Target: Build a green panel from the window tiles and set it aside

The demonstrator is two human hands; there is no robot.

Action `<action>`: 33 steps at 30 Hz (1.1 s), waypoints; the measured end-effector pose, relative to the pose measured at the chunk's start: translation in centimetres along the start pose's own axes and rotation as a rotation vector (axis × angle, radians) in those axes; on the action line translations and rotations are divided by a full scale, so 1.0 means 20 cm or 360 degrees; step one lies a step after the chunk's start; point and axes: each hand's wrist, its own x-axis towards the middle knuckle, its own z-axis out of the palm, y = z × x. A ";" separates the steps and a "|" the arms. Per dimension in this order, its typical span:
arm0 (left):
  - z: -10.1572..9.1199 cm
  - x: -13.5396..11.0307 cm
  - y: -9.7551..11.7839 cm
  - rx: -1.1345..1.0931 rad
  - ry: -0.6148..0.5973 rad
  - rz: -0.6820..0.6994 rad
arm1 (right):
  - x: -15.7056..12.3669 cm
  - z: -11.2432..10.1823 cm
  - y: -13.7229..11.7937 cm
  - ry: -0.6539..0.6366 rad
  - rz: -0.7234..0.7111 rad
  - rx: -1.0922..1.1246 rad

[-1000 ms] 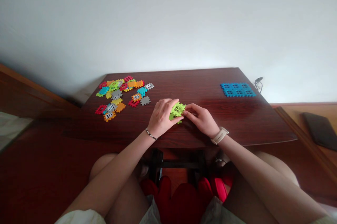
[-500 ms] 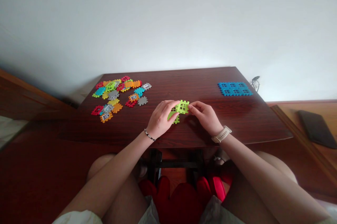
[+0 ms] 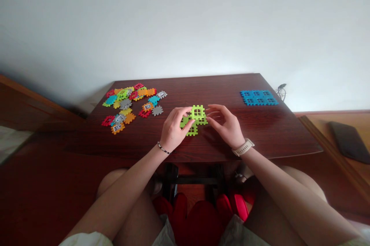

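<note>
Between the thumb and fingers of my left hand (image 3: 174,127) is a lime-green square window tile (image 3: 198,112) with notched edges, raised at a tilt. Below and partly behind it, several more lime-green tiles (image 3: 192,129) lie on the table, some covered by the held tile and my left thumb. My right hand (image 3: 226,126) is just right of the tiles, thumb and fingers parted, with nothing between them. Its fingertips are close to the right edge of the green tiles; whether they touch, I cannot tell.
A pile of mixed-colour interlocking tiles (image 3: 125,103) spreads over the left of the dark wooden table (image 3: 185,88). Joined blue window tiles (image 3: 259,97) lie at the back right. A black cable (image 3: 281,91) shows past the right edge, and a wall (image 3: 185,26) rises behind.
The tile in my left hand has tipped upright and shifted slightly left and up. My right hand has let go of its edge and its fingers have spread. More green tiles show below.
</note>
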 end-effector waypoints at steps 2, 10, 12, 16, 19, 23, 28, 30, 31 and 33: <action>0.00 0.00 0.00 -0.0004 -0.0010 0.0015 | 0.00 -0.01 0.00 -0.0037 -0.0112 -0.0076; 0.01 -0.02 0.00 -0.0037 -0.0057 0.0059 | 0.01 -0.04 -0.02 -0.0089 -0.0281 -0.0314; 0.01 -0.02 -0.01 -0.0046 -0.0052 0.0048 | 0.01 -0.04 -0.01 -0.0112 -0.0290 -0.0321; 0.00 -0.02 -0.01 -0.0066 -0.0056 0.0028 | 0.01 -0.03 -0.01 -0.0142 -0.0278 -0.0340; -0.01 -0.02 0.00 -0.0057 -0.0076 0.0031 | 0.02 -0.03 -0.01 -0.0150 -0.0263 -0.0329; -0.01 -0.02 0.00 -0.0028 -0.0102 0.0062 | 0.02 -0.04 -0.01 -0.0164 -0.0271 -0.0328; -0.01 -0.03 -0.02 -0.0005 -0.0145 0.0057 | 0.02 -0.04 -0.01 -0.0167 -0.0285 -0.0417; 0.00 -0.03 -0.02 0.0012 -0.0157 0.0057 | 0.02 -0.05 -0.01 -0.0166 -0.0282 -0.0462; 0.00 -0.03 -0.02 0.0019 -0.0165 0.0058 | 0.02 -0.05 0.00 -0.0167 -0.0276 -0.0479; 0.00 -0.03 -0.03 0.0035 -0.0185 0.0049 | 0.02 -0.06 0.00 -0.0170 -0.0253 -0.0498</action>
